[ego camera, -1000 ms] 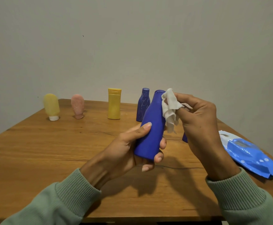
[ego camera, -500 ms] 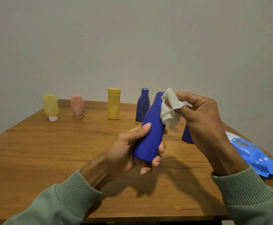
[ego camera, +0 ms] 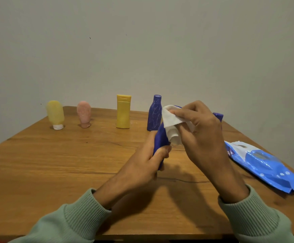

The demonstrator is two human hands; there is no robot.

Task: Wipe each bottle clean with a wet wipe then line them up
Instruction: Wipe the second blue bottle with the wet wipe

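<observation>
A person's view down at a wooden desk (ego camera: 55,163) set against a plain pale wall (ego camera: 142,41). Both forearms reach in from the bottom edge in pale green ribbed sleeves (ego camera: 76,220).

The left hand (ego camera: 142,160) grips the lower body of a blue bottle (ego camera: 160,137), its thumb curled across the front. The bottle is held up above the middle of the desk, tilted, with its top leaning away and to the right. The right hand (ego camera: 202,130) pinches a white wipe (ego camera: 171,123) between thumb and fingers and presses it onto the upper part of the bottle. The crumpled wipe covers the neck and top.

Along the far edge of the desk four containers stand in a row, well apart. From the left: a yellow tube (ego camera: 55,114) standing on its white cap, a pink tube (ego camera: 83,113) also standing on its cap, an upright yellow bottle (ego camera: 123,111), and an upright dark blue bottle (ego camera: 154,114) marked with pale scratches, just behind the wipe. Another blue cap (ego camera: 219,116) shows past the right hand; the rest of that bottle is hidden.

On the right side of the desk a blue and white wipe pack (ego camera: 265,165) lies flat.
</observation>
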